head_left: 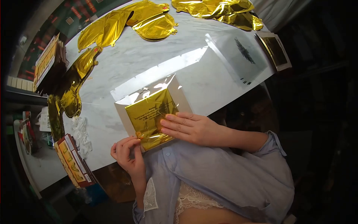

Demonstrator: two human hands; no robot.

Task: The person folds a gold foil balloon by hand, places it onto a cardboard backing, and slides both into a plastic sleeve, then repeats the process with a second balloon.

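Observation:
In front of me on the table lies a folded gold foil balloon [147,108] with small black print. It is in a clear plastic bag [184,99] with a beige backing showing around the foil. My right hand [192,128] rests flat on the right side of the packet, its fingers stretched out together over the foil. At the lower left corner, my left hand [128,154] has its fingers curled and pinches the bag's edge, close to a small orange tab on the foil. The bag's transparent flap [160,71] extends away from me.
Flat gold foil balloons [108,28] lie along the far and left edges, with more foil balloons [220,13] at the back right. Clear bags [238,56] and a packed stack [274,50] sit right. Packet stacks [50,67] and white ribbon or straws [81,136] are left.

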